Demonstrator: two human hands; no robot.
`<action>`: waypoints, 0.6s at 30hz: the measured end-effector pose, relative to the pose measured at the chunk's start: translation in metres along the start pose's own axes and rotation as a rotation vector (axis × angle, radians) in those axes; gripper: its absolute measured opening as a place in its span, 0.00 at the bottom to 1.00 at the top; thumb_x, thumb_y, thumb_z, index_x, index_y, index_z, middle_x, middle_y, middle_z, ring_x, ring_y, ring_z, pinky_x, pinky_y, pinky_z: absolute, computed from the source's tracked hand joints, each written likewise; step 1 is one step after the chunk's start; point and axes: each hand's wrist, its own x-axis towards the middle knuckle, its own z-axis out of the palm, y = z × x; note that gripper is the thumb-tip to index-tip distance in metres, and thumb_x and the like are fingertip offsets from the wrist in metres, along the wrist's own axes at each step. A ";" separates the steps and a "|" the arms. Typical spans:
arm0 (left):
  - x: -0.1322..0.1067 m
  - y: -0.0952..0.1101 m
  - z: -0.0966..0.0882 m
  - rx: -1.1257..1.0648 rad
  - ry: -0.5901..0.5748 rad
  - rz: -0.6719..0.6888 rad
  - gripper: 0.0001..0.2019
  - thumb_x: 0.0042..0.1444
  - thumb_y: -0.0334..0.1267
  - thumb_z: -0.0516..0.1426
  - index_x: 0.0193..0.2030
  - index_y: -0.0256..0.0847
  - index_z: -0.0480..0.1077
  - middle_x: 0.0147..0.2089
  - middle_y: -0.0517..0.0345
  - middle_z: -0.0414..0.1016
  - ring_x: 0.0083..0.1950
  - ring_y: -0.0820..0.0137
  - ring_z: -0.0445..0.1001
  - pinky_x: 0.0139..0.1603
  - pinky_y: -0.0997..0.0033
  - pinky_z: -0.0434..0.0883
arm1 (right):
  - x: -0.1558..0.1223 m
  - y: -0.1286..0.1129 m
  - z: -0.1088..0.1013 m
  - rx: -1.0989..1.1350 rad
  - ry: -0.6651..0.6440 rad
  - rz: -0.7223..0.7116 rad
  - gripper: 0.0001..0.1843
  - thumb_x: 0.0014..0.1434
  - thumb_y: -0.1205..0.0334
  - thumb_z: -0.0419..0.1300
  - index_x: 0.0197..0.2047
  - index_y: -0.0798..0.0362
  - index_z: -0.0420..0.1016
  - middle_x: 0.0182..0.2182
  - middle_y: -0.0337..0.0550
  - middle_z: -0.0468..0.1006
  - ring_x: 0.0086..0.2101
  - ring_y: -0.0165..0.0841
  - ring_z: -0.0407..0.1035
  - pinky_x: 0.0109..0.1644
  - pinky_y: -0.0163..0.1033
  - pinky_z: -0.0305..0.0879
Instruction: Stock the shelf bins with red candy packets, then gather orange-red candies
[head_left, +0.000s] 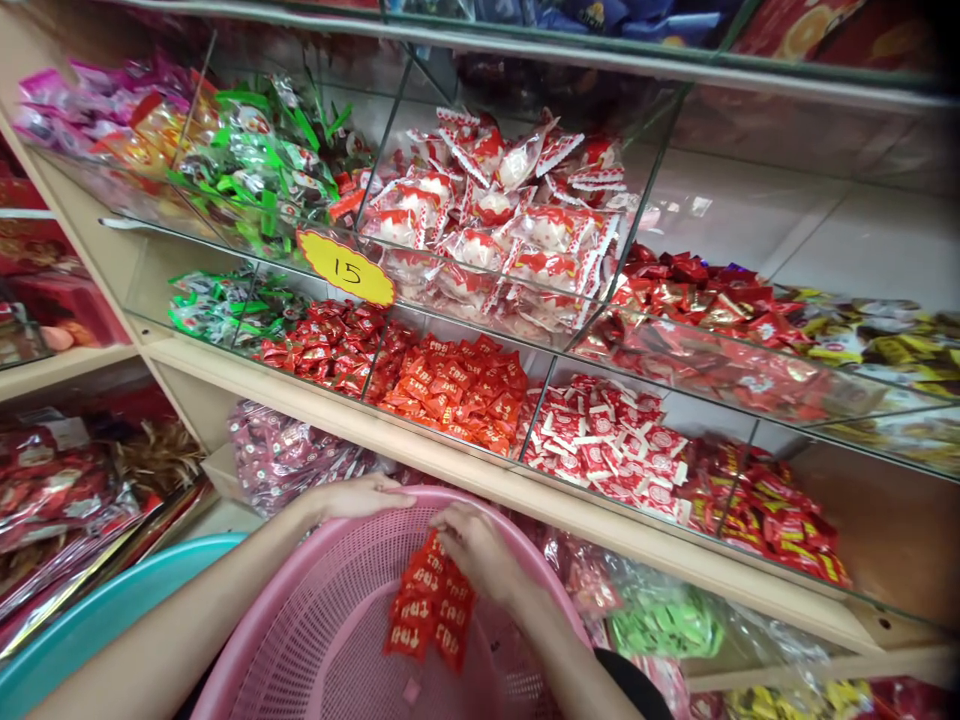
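Observation:
A pink plastic basket (277, 640) with perforated sides is tilted toward me below the shelves. At its far left rim, my left hand (356, 498) is closed on the edge, with most of its fingers hidden. Inside the basket's mouth, my right hand (480, 550) is closed on several joined red candy packets (429, 605) with gold lettering, which hang down from its fingers. Similar orange-red candy packets (454, 390) fill a shelf compartment just above the basket.
Clear-walled shelf compartments hold red-and-white wrapped sweets (487, 230), green-wrapped candies (255, 150) and red-and-white small packets (607, 440). A yellow price tag (346, 268) reads 15. A turquoise tub (112, 600) stands at the lower left. Bagged sweets (292, 445) lie under the wooden shelf edge (315, 395).

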 end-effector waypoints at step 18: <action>-0.003 0.005 0.001 -0.056 0.015 -0.027 0.24 0.48 0.58 0.52 0.36 0.37 0.72 0.32 0.58 0.74 0.32 0.70 0.69 0.32 0.75 0.63 | 0.000 0.011 0.018 -0.148 -0.050 0.065 0.14 0.59 0.70 0.46 0.41 0.51 0.70 0.38 0.41 0.72 0.42 0.31 0.65 0.46 0.35 0.60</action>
